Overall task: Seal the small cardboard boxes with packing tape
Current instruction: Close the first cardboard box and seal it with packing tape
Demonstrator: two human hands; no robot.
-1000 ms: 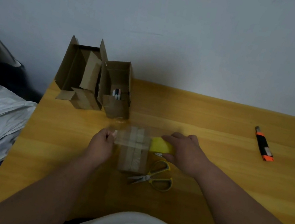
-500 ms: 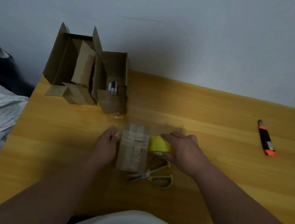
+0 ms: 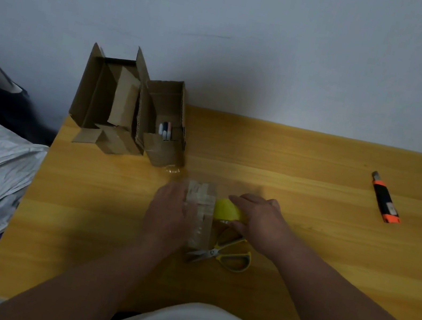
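Our left hand (image 3: 171, 210) lies flat on the taped box (image 3: 201, 214), mid-table; right hand (image 3: 258, 220) grips the yellow tape roll (image 3: 226, 210).

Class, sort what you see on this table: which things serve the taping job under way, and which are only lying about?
In use:
- small cardboard box, already part taped
- yellow tape roll, gripped by the right hand
- left hand, flat on the box

Lying about:
- scissors
- utility knife
- open boxes with markers
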